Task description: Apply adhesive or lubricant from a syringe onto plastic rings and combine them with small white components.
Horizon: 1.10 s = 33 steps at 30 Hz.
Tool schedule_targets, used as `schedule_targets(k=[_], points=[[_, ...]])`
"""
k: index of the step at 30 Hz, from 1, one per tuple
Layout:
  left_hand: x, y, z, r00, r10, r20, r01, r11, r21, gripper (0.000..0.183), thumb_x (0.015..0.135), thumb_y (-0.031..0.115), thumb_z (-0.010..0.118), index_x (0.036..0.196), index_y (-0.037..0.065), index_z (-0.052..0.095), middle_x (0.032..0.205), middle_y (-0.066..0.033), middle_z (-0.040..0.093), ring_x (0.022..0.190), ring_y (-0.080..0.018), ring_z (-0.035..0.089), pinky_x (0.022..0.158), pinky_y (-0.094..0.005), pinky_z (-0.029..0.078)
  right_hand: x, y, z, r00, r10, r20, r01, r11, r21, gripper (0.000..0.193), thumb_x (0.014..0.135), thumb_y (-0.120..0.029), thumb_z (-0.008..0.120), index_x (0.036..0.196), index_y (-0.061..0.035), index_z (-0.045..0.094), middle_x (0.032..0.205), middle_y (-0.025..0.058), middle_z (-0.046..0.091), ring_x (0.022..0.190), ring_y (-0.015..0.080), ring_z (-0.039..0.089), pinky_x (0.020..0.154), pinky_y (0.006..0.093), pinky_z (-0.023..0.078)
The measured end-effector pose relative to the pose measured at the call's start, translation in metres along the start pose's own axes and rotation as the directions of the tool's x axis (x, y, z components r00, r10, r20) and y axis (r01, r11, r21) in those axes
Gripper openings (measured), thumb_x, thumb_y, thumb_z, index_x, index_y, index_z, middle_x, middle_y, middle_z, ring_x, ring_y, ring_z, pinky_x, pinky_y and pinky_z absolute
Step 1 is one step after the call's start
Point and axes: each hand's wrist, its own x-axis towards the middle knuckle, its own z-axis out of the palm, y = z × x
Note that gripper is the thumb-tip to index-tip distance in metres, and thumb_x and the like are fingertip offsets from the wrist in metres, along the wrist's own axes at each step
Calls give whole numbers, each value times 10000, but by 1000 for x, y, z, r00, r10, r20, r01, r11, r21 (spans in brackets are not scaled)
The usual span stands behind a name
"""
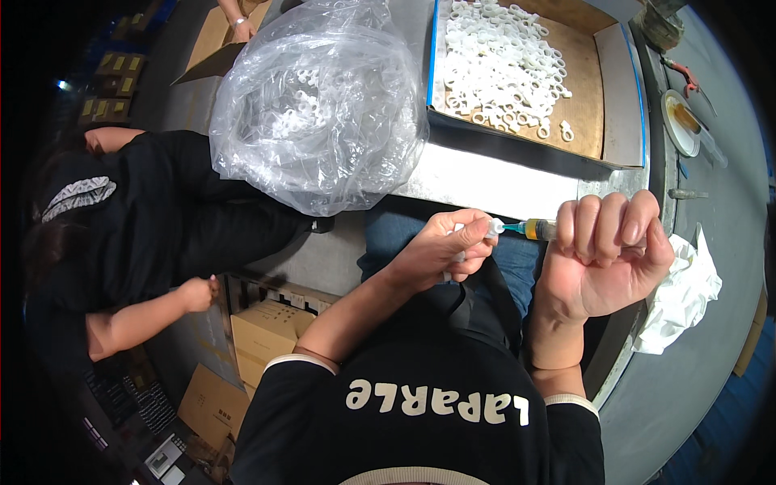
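My left hand (449, 252) is closed around a few small white plastic ring-shaped parts, one of which, a white part (494, 227), sticks out between thumb and forefinger. In my right hand (605, 252), fingers curled, lies a syringe (537, 229) with amber fluid and a teal dispensing tip. The tip points left and meets the white part, or comes very close to it. Beyond my hands, a shallow box (584, 105) with blue edges holds many loose white ring-shaped parts (501, 69). To its left, a large clear plastic bag (364, 145) contains more of them.
At right, a grey surface (727, 234) bears crumpled white paper (683, 291), a white dish (672, 139) with something amber, and a red-handled tool (685, 74). A person in black (194, 202) is close on my left; another person's hand (242, 31) is at a carton. Cardboard boxes (263, 339) stand lower left.
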Motion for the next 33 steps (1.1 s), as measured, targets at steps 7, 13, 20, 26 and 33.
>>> schedule_targets(k=[7,13,20,26,33], points=[[0,1,2,1000,-9,23,9,1000,2,336,943,357,457,911,24,477,647,17,399,454,-34,298,391,-188,229,-2,0,-2,999,40,-22,-41,999,-9,263,849,-266,370,683,-69,421,452,-16,301,387,98,204,397,266,201],[1,-2,2,1000,6,29,-6,1000,8,341,942,365,457,899,27,479,638,19,394,455,-37,301,389,-190,233,0,-2,-9,998,68,-2,-68,997,39,252,848,-263,376,695,-69,427,453,-19,299,386,98,208,400,267,199],[2,-2,3,999,0,54,1,1000,-10,355,933,382,468,877,32,480,620,24,377,458,-44,308,388,-195,237,2,-4,-13,995,97,1,-97,991,95,258,869,-261,368,712,-65,426,456,-18,293,386,96,210,398,267,218],[4,-4,-2,991,28,128,-24,999,-30,371,904,404,514,840,40,485,599,25,356,454,-50,306,381,-198,243,12,-6,-21,977,202,-69,-161,909,385,395,931,-373,359,923,0,488,555,-5,318,448,101,278,432,266,273],[14,11,3,989,37,145,-23,995,-99,314,931,363,471,927,50,486,617,33,344,438,-49,297,379,-197,247,14,-19,-34,987,152,-57,-107,874,475,368,922,-367,412,957,-3,454,613,24,344,501,129,308,500,276,289]])
